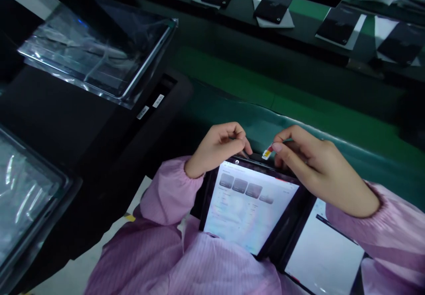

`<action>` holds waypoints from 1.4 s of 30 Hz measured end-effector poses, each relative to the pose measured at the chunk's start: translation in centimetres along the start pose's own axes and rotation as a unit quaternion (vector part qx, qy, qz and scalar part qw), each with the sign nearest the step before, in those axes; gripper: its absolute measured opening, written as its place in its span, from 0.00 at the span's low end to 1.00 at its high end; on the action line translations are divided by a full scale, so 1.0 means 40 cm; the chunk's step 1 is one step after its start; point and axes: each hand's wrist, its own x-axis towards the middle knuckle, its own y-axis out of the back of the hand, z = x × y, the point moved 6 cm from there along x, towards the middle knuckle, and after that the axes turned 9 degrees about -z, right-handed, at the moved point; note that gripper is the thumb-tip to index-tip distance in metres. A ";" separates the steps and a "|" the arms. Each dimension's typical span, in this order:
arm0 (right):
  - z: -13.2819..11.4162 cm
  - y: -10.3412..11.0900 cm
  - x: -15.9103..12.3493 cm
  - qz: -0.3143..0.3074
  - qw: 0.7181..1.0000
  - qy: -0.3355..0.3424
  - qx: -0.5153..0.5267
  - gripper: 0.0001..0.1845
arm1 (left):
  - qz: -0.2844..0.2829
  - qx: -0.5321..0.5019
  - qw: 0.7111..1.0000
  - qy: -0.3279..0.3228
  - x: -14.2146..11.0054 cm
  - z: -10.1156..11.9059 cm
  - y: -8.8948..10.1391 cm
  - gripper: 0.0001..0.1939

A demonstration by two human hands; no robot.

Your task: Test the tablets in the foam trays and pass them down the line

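Note:
Between the thumb and forefinger of my right hand (318, 166) is a small flat card (267, 153) with white, yellow and red on it. It is held just above the top edge of a lit tablet (229, 215), whose screen shows a row of grey tiles. My left hand (221, 149) is pinched closed at that same edge, left of the card. A thin dark sliver shows at its fingertips, too small to name. Under my right forearm lies a second lit tablet (327, 253) with a mostly blank pale screen.
A green mat (229, 104) covers the bench edge. On the left, tablets in clear plastic bags (109, 80) (29, 202) rest on black surfaces. Several dark flat pieces with white sheets, such as this dark panel (274, 6), lie along the back shelf.

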 end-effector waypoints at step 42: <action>0.237 0.225 -0.273 0.207 0.965 -0.155 -0.054 0.18 | 0.079 0.111 0.984 0.115 0.159 -0.134 0.019 0.06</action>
